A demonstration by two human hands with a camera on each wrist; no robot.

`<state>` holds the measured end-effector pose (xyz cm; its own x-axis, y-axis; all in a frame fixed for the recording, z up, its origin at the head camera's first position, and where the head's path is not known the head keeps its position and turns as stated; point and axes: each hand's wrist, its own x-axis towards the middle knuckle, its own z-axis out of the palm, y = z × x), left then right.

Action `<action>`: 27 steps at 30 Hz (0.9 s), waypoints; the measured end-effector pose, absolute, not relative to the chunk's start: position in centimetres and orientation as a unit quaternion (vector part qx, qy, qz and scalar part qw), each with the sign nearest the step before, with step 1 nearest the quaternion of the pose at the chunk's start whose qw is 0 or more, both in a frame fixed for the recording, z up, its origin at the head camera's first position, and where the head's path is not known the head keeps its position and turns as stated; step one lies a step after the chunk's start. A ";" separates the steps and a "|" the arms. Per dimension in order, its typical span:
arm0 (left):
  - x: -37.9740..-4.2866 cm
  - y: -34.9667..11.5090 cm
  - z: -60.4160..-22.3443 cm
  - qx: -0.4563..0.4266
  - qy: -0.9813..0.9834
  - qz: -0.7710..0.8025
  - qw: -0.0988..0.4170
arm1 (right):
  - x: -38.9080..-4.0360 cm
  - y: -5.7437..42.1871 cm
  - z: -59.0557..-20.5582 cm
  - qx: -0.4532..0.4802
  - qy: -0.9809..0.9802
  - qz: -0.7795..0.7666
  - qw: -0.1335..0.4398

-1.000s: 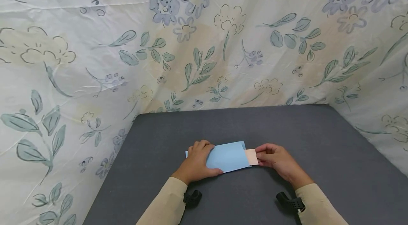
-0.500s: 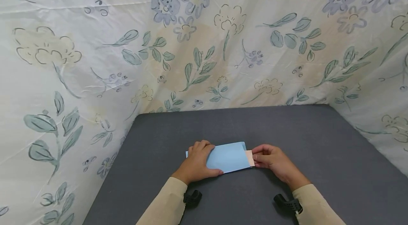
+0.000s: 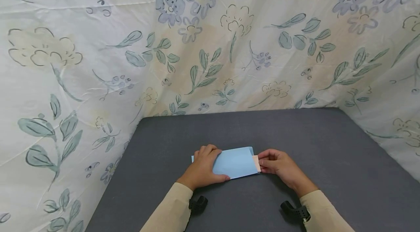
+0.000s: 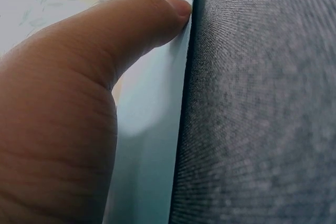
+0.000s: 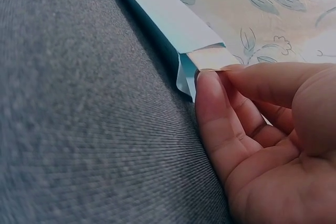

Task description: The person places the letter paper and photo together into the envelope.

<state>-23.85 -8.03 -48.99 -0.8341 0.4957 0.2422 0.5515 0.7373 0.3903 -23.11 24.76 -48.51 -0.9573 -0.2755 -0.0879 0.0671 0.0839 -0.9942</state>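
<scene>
A light blue paper envelope (image 3: 235, 162) lies on the dark grey table, its mouth at the right end. My left hand (image 3: 204, 168) holds its left part, thumb along the near edge and fingers toward the far edge. In the left wrist view the thumb (image 4: 149, 19) presses at the envelope's edge. My right hand (image 3: 283, 169) pinches the end of a pale pink card (image 3: 256, 163) at the mouth. Most of the card is hidden inside the envelope. In the right wrist view the card (image 5: 212, 57) emerges between the envelope's parted layers, gripped by thumb and fingertips.
The dark grey tabletop (image 3: 242, 130) extends around both hands. A floral cloth (image 3: 210, 60) hangs behind the table and along its sides. Black wrist straps (image 3: 300, 212) sit over the beige sleeves (image 3: 170, 208).
My right hand has moved left, sliding the pink card further into the envelope, so less of it shows. My left hand has stayed put on the envelope.
</scene>
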 end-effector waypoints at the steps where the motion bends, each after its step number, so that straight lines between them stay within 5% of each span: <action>1: -23.8 -8.0 -49.0 -0.282 -0.930 -0.228 0.061 | -23.1 24.7 -48.5 -0.071 0.725 -0.673 0.127; 27: -23.7 -7.9 -48.9 -0.298 -0.926 -0.220 0.078 | -22.9 24.0 -48.8 -0.105 0.730 -0.665 0.120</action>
<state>-23.71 -7.91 -48.92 -0.8106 0.5170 0.2749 0.5854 0.7254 0.3620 -22.92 23.95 -48.78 -0.9489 -0.3134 -0.0356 0.0064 0.0937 -0.9956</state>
